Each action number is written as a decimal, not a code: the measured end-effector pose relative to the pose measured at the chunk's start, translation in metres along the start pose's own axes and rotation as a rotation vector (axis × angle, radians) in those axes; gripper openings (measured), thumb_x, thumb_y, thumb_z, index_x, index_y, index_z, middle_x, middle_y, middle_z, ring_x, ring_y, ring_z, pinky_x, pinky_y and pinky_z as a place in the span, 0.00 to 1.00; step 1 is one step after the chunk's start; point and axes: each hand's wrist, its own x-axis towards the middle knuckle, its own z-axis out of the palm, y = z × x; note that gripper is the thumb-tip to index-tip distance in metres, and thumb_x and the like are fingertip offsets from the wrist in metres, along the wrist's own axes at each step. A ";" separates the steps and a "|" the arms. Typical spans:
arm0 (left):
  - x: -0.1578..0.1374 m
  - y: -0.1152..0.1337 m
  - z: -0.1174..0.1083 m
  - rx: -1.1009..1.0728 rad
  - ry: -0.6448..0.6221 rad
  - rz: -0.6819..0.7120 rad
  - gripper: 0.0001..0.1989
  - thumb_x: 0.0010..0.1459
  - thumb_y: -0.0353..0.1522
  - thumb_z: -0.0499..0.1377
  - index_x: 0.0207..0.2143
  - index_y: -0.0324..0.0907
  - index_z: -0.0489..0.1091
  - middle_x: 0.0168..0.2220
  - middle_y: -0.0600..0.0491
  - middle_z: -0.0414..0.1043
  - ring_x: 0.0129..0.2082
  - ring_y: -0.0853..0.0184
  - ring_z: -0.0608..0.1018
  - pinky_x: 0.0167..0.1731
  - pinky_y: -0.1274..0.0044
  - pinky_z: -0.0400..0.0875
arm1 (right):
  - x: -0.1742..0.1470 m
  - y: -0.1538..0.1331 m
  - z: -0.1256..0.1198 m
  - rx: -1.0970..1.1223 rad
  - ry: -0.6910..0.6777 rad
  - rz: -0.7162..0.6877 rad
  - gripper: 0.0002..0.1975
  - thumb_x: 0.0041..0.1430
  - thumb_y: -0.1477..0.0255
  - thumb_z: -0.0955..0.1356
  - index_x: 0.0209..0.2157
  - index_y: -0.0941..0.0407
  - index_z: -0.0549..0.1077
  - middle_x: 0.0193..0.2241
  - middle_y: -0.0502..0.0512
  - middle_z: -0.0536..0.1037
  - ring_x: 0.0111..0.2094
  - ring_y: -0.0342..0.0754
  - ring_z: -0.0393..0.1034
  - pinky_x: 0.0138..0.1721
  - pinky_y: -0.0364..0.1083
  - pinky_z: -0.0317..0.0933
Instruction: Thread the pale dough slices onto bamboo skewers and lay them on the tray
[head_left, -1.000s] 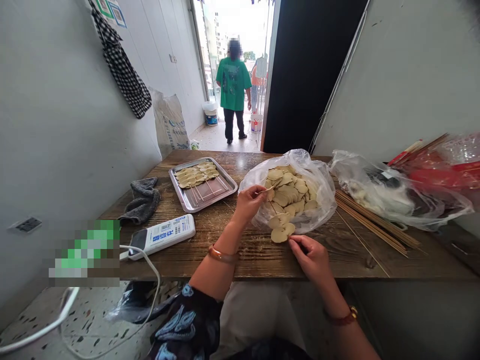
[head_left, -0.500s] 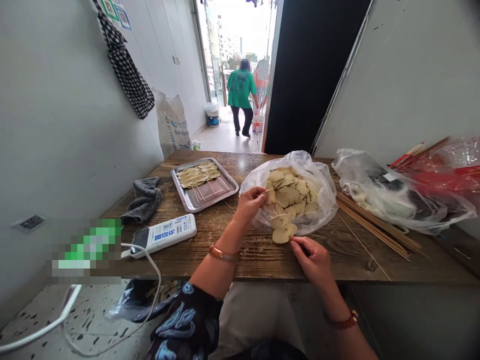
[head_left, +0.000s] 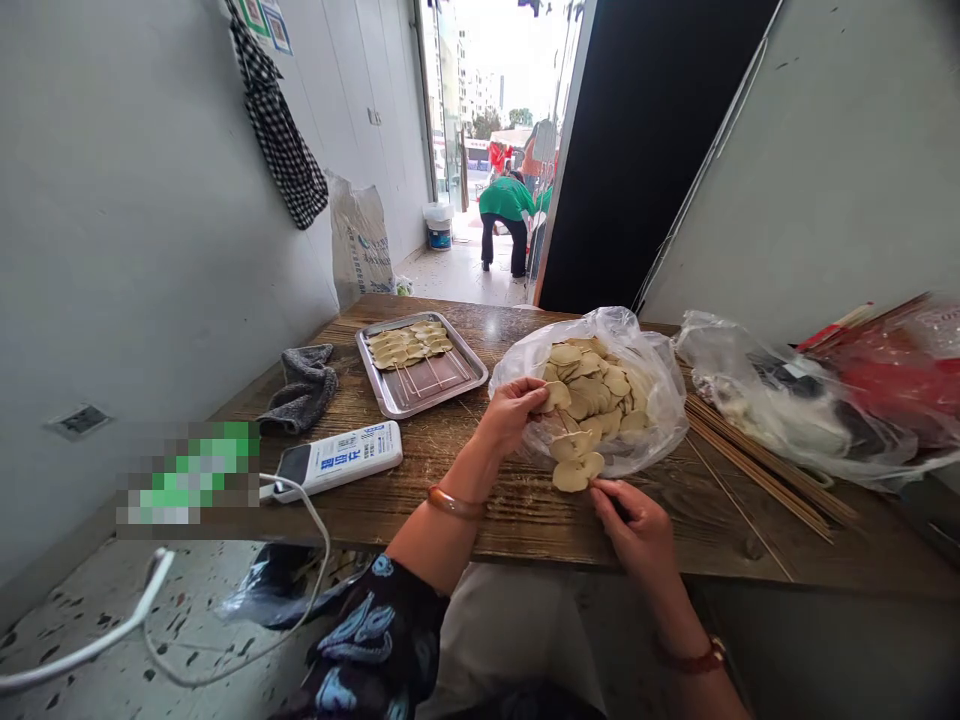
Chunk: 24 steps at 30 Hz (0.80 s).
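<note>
Pinched in my left hand [head_left: 516, 408] is a thin, pale-yellow slice [head_left: 556, 398], which looks like potato. Below it, several more such slices [head_left: 576, 470] are threaded on a thin wooden skewer [head_left: 563, 424]. My right hand [head_left: 636, 522] is closed on the skewer's near end, just under the lowest slice. Whether the slice in my left hand is pierced cannot be made out. Right behind my hands, a clear plastic bag [head_left: 664, 400] lies open around a heap of loose slices [head_left: 600, 385].
At left are a metal tray [head_left: 399, 404] with filled skewers [head_left: 409, 345], a grey cloth [head_left: 304, 390] and a white device [head_left: 345, 460] with a cable. Bare skewers [head_left: 757, 460] and plastic bags [head_left: 787, 390] lie at right. A person in green [head_left: 508, 205] bends in the doorway.
My view has shifted slightly left. My hands keep nearly the same hold on the slice and skewer. In the doorway, the person in green has gone from standing to bending down.
</note>
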 end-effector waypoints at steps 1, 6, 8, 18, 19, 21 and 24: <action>-0.001 -0.001 0.001 0.000 -0.008 -0.003 0.19 0.38 0.38 0.70 0.30 0.36 0.71 0.23 0.54 0.71 0.21 0.74 0.71 0.22 0.81 0.60 | 0.000 -0.001 0.000 0.004 0.005 0.006 0.12 0.60 0.64 0.66 0.36 0.55 0.80 0.32 0.56 0.81 0.33 0.51 0.75 0.37 0.47 0.68; -0.004 -0.001 0.007 0.057 -0.056 0.010 0.18 0.41 0.38 0.69 0.31 0.35 0.71 0.23 0.54 0.71 0.21 0.74 0.72 0.23 0.81 0.60 | 0.000 0.001 0.001 0.004 0.013 0.025 0.12 0.60 0.65 0.66 0.35 0.55 0.79 0.32 0.55 0.81 0.33 0.50 0.75 0.37 0.47 0.68; -0.005 0.001 0.007 0.076 -0.038 0.020 0.17 0.42 0.38 0.68 0.31 0.36 0.71 0.22 0.54 0.71 0.21 0.74 0.71 0.23 0.81 0.59 | 0.000 0.003 0.002 -0.004 0.018 0.025 0.12 0.60 0.65 0.66 0.36 0.56 0.79 0.32 0.55 0.81 0.33 0.50 0.75 0.37 0.46 0.68; -0.006 0.005 0.009 0.186 0.010 0.098 0.11 0.43 0.34 0.65 0.30 0.36 0.74 0.23 0.56 0.69 0.21 0.76 0.67 0.23 0.81 0.58 | 0.001 0.005 0.002 -0.030 0.015 0.018 0.13 0.61 0.64 0.65 0.35 0.56 0.79 0.32 0.56 0.81 0.33 0.50 0.75 0.37 0.47 0.68; -0.005 0.004 0.008 0.195 0.009 0.104 0.12 0.43 0.34 0.66 0.30 0.36 0.74 0.22 0.56 0.69 0.21 0.76 0.66 0.23 0.81 0.58 | 0.001 0.005 0.002 -0.035 0.016 0.019 0.14 0.61 0.64 0.65 0.35 0.56 0.79 0.32 0.56 0.81 0.32 0.50 0.75 0.37 0.47 0.68; -0.004 0.002 0.008 0.214 0.004 0.117 0.12 0.43 0.35 0.66 0.30 0.36 0.74 0.22 0.56 0.68 0.21 0.76 0.65 0.22 0.81 0.58 | 0.001 0.004 0.002 -0.042 0.017 0.019 0.13 0.61 0.64 0.65 0.35 0.56 0.79 0.32 0.56 0.81 0.32 0.50 0.75 0.37 0.48 0.68; -0.003 0.000 0.007 0.234 -0.018 0.128 0.14 0.43 0.37 0.66 0.30 0.36 0.74 0.22 0.56 0.67 0.21 0.76 0.65 0.22 0.81 0.57 | 0.001 0.003 0.002 -0.043 0.024 0.019 0.13 0.61 0.64 0.65 0.35 0.56 0.79 0.33 0.56 0.81 0.32 0.51 0.75 0.36 0.48 0.68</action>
